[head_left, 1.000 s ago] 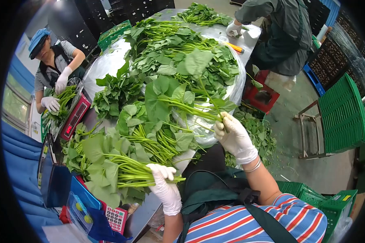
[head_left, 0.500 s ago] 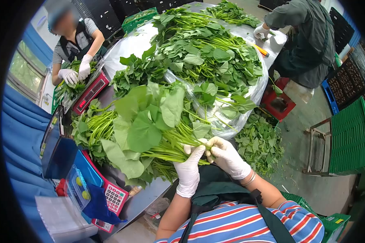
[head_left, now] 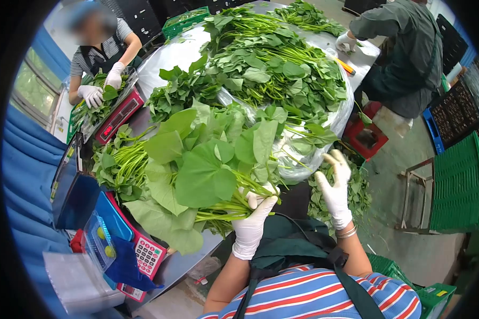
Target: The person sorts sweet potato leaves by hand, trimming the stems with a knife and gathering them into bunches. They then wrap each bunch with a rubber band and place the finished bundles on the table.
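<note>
In a white glove, my left hand (head_left: pixel 253 223) is closed around the stems of a bunch of leafy greens (head_left: pixel 206 178). The bunch has broad, heart-shaped leaves fanning out to the left and long pale green stems. My right hand (head_left: pixel 335 186), also gloved, is off to the right with its fingers apart and nothing visible in them. It hangs above a heap of loose leaves (head_left: pixel 362 194) on the floor. Beyond the bunch, a large pile of greens (head_left: pixel 271 69) lies on clear plastic sheeting (head_left: pixel 332 119) over the table.
At left, a co-worker handles greens at a red scale (head_left: pixel 121 116); another bends at the table's far right. A second scale with a pink keypad (head_left: pixel 148 254) and a plastic box (head_left: pixel 101 239) sit lower left. A red stool (head_left: pixel 368 141) and stacked green crates (head_left: pixel 459 183) stand right.
My right hand has left the stems, moved to the right and spread its fingers. My left hand keeps the bunch, whose leaves have shifted slightly.
</note>
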`<state>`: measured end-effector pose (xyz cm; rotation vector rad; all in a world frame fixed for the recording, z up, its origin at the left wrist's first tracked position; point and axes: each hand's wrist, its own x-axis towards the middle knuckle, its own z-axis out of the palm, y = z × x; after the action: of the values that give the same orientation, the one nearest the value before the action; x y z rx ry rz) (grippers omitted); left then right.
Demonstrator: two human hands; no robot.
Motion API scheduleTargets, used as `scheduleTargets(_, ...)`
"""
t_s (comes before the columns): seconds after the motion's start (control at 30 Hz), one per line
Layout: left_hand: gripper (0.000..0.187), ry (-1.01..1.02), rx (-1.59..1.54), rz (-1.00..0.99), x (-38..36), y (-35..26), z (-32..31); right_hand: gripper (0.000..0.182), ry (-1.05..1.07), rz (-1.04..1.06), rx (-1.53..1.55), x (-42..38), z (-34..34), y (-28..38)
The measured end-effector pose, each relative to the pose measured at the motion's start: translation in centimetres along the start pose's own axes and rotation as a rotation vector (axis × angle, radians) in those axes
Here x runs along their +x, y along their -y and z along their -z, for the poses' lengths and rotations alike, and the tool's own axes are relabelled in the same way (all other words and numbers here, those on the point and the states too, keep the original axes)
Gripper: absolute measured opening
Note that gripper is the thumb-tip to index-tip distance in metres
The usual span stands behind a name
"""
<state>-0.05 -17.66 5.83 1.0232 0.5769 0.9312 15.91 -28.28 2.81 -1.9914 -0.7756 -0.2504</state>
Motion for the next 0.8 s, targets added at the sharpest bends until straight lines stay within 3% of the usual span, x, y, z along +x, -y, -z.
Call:
scheduleTargets(0.07, 0.035, 0.022, 0.025, 0.008, 0.0, 0.3, -0.1, 0.030, 0.347, 0.050, 0.304, -0.1, 0.8, 1.3)
scheduleTargets(0.13, 0.035, 0.048, 0.049, 0.010, 0.2, 0.4, -0.4, 0.028, 0.739, -0.132, 0.496, -0.2, 2.2, 4.8)
scheduleTargets(0.2, 0.034, 0.019, -0.058, 0.031, 0.0, 0.1, -0.4, 0.028, 0.818, -0.101, 0.572, -0.7, 1.7, 5.7)
scheduleTargets(0.33, 0.033, -0.010, -0.015, 0.045, -0.1, 0.6, 0.6, 0.023, 0.720, -0.099, 0.618, -1.6, 0.3, 4.9)
scheduleTargets(0.57, 0.032, 0.036, -0.114, 0.160, -0.1, -0.3, -0.5, 0.017, 0.798, -0.400, 0.774, -2.3, 0.6, 4.7)
scheduleTargets(0.67, 0.033, 0.013, 0.015, 0.123, -0.4, 0.6, -0.2, 0.015, 0.794, -0.396, 0.804, -2.7, 0.5, 4.0)
scheduleTargets(0.8, 0.035, 0.007, -0.086, 0.190, -0.4, 0.1, -1.2, 0.016, 0.794, -0.326, 0.845, -2.5, 0.6, 3.8)
